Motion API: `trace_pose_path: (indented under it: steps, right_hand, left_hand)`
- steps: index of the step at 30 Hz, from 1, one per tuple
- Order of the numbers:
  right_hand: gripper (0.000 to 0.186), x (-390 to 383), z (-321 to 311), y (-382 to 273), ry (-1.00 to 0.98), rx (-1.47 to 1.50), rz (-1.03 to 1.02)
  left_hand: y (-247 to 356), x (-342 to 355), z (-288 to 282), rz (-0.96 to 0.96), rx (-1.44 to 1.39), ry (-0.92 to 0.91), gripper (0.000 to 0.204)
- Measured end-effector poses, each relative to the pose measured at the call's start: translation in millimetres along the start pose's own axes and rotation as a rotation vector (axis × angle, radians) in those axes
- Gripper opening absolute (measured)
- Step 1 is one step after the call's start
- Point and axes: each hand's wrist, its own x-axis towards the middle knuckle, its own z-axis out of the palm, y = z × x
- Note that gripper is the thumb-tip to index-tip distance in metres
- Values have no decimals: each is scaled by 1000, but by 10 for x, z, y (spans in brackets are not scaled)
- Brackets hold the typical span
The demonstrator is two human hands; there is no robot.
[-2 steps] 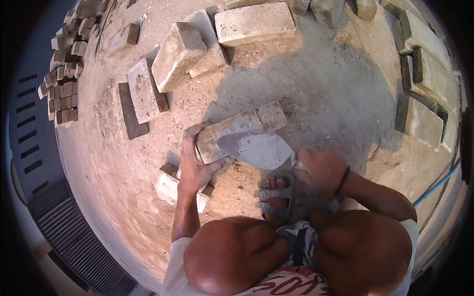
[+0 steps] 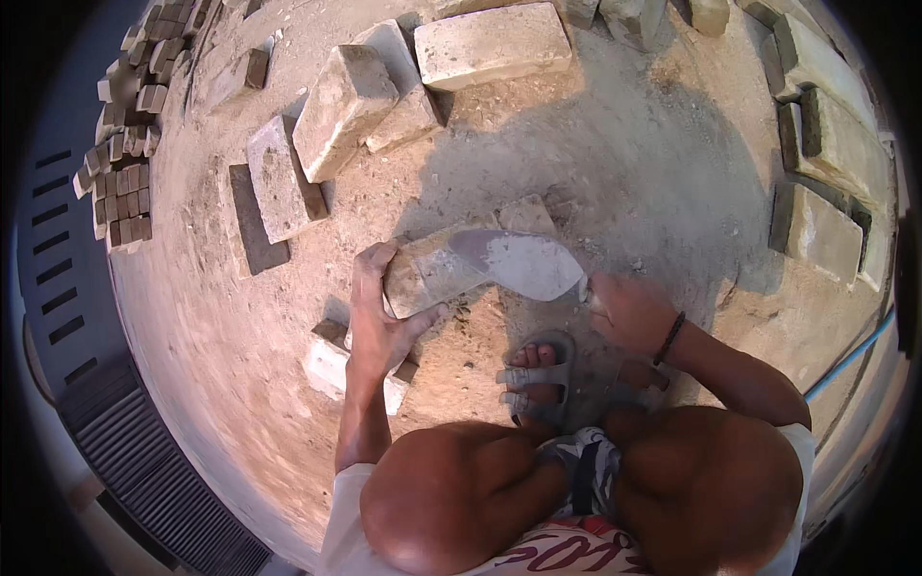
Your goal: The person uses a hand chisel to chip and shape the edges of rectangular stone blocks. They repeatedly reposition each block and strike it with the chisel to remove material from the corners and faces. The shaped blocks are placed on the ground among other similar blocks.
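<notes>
My left hand (image 2: pixel 379 326) grips the near-left end of a dusty, pale brick (image 2: pixel 408 280) on the ground, thumb on the near side and fingers around the far side. In my right hand (image 2: pixel 632 312) is a pointed trowel (image 2: pixel 533 267), its fingers closed round the handle. The trowel's broad metal blade is smeared with pale grey material and points left over the brick, hiding part of it. Beyond the blade a squarish pale block (image 2: pixel 526 214) shows, roughly in line with the brick. I cannot tell whether the blade touches either.
A whitish brick (image 2: pixel 328 363) lies partly behind my left forearm. Larger blocks (image 2: pixel 495 46) lie beyond, with others leaning (image 2: pixel 346 110) to the left and a row (image 2: pixel 816 235) at right. Brick stacks (image 2: pixel 125 197) stand far left. My sandalled foot (image 2: pixel 538 374) is close below the trowel.
The trowel has shifted to the right and slightly away from me, along with my right hand. My left hand stays on the brick.
</notes>
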Motion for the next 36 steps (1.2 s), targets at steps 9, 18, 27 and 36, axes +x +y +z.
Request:
trace_pose_path:
  steps: [9, 18, 27, 36]
  right_hand:
    - [30, -88, -189, 196, 45, 10, 140]
    - [30, -66, -85, 407, 115, -24, 116]
    - [29, 21, -418, 527, 86, -186, 23]
    - [32, 400, -403, 706, 138, -10, 113]
  left_hand:
    - [160, 187, -118, 127, 304, -156, 73]
    - [663, 652, -51, 204, 707, -504, 76]
    - [678, 789, 79, 154, 693, -587, 82]
    - [729, 846, 149, 143, 842, -700, 94]
